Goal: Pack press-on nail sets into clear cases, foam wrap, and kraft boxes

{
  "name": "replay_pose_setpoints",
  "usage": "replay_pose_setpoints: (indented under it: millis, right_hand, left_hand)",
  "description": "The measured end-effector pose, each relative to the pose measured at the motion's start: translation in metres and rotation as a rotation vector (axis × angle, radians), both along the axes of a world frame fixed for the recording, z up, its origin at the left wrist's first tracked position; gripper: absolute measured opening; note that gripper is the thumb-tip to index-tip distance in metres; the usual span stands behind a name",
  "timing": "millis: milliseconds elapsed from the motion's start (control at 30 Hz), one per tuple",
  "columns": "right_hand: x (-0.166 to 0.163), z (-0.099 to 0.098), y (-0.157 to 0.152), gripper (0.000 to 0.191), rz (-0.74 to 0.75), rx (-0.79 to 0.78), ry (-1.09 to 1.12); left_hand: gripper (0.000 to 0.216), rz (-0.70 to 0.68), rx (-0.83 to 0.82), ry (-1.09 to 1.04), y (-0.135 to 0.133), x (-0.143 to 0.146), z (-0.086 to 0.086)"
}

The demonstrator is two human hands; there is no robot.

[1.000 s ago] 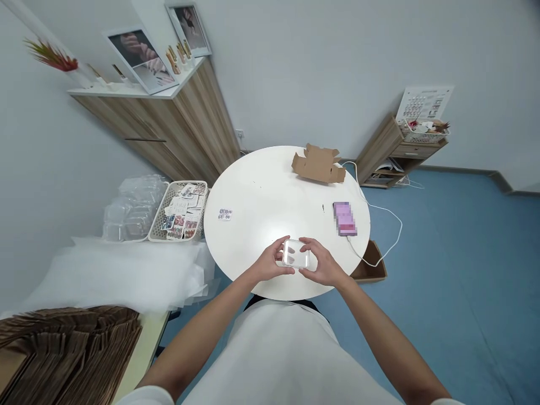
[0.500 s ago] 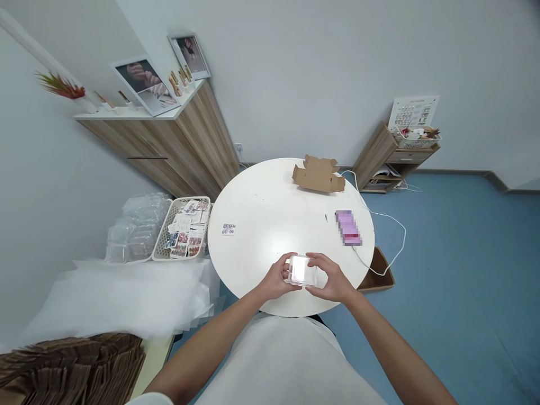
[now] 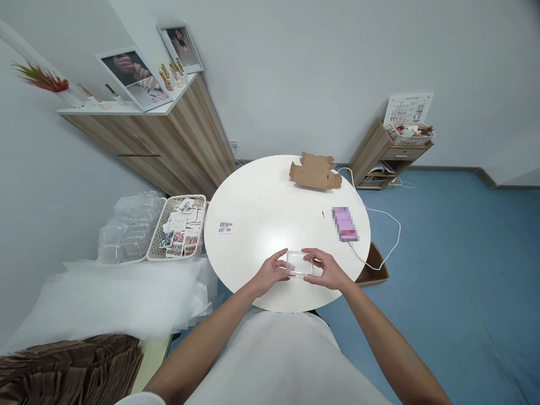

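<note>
A small clear plastic box (image 3: 300, 264) sits between both hands above the near edge of the round white table (image 3: 270, 197). My left hand (image 3: 270, 274) pinches its left side with curled fingers. On the box's right side, my right hand (image 3: 328, 270) grips with thumb and fingers. A small printed card (image 3: 225, 227) lies alone on the table's left part. A flat open cardboard box (image 3: 315, 171) rests at the table's far edge.
A phone (image 3: 345, 224) on a white cable lies at the table's right. Left of the table stand a white basket of small cards (image 3: 179, 228), clear plastic trays (image 3: 126, 230), white foam sheets (image 3: 113, 295) and brown cardboard stacks (image 3: 71, 368). Wooden cabinets line the wall.
Both hands keep hold of the clear box; it has turned slightly, so its glare has gone. The view shifted a little with my head.
</note>
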State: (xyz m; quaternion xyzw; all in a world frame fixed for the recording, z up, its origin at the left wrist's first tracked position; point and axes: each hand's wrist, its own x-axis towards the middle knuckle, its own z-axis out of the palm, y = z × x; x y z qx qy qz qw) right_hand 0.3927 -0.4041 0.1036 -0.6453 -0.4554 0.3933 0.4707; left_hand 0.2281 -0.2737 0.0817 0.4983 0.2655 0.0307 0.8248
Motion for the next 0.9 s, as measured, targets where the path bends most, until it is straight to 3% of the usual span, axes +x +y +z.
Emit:
replay_pose_setpoints:
  millis: [133,233,333,467,633,767,900]
  right_hand:
    - [0.001,0.000,0.005,0.038,-0.021,-0.016,0.066]
    - [0.002,-0.002,0.013,0.025,-0.136,-0.071,0.103]
    - [0.000,-0.006,0.020,0.026,-0.281,-0.105,0.138]
    - [-0.005,-0.018,0.025,0.038,-0.413,-0.116,0.404]
    - [-0.010,-0.034,0.025,0.036,-0.487,-0.156,0.623]
    - [-0.016,-0.041,0.017,0.040,-0.523,-0.154,0.592]
    - [-0.027,-0.044,-0.003,0.051,-0.521,-0.178,0.380]
  left_hand:
    - [0.049,0.045,0.058,0.071,0.000,-0.002,-0.007]
    - [0.047,0.063,0.144,0.114,-0.002,-0.003,-0.009]
    - [0.047,0.058,0.211,0.135,-0.003,-0.006,-0.011]
    - [0.046,0.069,0.251,0.142,-0.005,-0.010,-0.013]
    - [0.047,0.083,0.205,0.153,-0.007,-0.010,-0.016]
    - [0.050,0.107,0.167,0.175,-0.008,-0.007,-0.017]
    - [0.051,0.154,0.164,0.204,-0.010,-0.004,-0.019]
